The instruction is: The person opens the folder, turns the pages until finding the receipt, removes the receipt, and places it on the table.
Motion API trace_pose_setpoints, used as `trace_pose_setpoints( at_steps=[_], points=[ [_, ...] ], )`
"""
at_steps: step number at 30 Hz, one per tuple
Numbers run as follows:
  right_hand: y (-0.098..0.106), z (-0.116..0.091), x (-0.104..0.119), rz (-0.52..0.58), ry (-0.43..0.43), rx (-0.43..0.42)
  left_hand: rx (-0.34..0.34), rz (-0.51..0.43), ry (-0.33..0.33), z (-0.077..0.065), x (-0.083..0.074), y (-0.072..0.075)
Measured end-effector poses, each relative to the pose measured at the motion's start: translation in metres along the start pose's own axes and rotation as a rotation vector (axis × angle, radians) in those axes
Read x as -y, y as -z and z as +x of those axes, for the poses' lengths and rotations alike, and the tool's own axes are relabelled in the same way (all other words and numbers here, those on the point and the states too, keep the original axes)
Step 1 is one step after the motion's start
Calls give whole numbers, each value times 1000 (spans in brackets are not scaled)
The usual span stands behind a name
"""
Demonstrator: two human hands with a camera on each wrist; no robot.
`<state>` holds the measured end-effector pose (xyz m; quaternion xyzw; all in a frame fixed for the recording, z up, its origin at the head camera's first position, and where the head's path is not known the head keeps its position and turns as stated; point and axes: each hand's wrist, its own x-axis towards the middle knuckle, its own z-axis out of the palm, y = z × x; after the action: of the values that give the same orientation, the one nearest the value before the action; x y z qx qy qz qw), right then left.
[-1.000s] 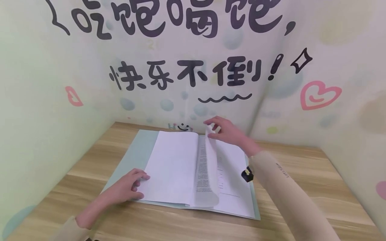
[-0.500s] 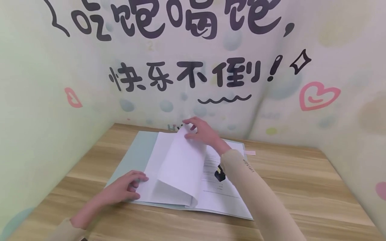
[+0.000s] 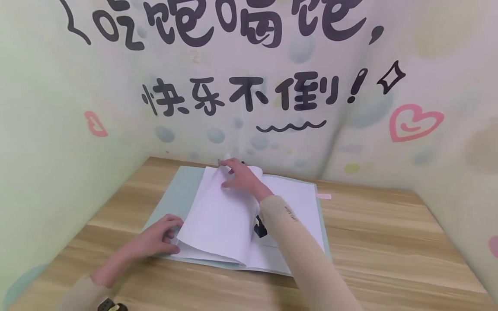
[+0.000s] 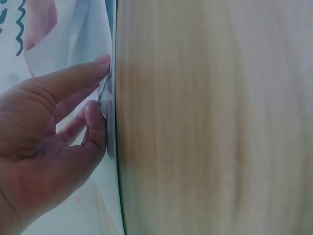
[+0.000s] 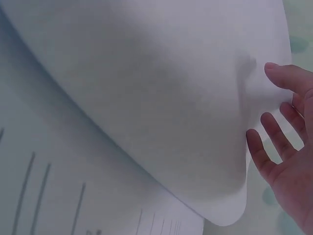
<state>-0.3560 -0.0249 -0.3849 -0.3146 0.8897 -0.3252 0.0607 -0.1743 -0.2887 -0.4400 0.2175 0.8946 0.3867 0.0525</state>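
From the head, we are looking forward and down over the desk (image 3: 389,246) toward the wall (image 3: 241,60). From each wrist, we are peering closely at the left hand (image 4: 41,156) or right hand (image 5: 296,186). Head and left wrist are sharing the desk; head and right wrist, the page (image 5: 146,107).

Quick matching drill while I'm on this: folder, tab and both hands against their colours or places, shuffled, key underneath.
1. folder
2. tab
3. left hand
4. right hand

A. at the far end of the raised page
B. pink, sticking out on the right
C. by the near left corner of the papers
D. light blue, lying open

Pairs: 1-D, 2-B, 3-C, 4-A
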Motion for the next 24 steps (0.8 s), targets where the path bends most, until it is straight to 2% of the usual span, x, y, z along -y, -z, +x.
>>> trace_pose_setpoints(
  at_steps=[4,10,15,19,24],
  points=[
    [-8,5,-1,6,13,50,31,-17,15,2,1,4],
    [-20,14,-2,22,55,71,72,-9,-22,7,4,10],
    [-31,17,-3,49,92,84,111,-97,21,8,5,13],
    [-42,19,-6,44,69,105,132,-175,50,6,6,12],
    [-57,18,-11,-38,-2,132,119,-184,28,3,7,10]
  ],
)
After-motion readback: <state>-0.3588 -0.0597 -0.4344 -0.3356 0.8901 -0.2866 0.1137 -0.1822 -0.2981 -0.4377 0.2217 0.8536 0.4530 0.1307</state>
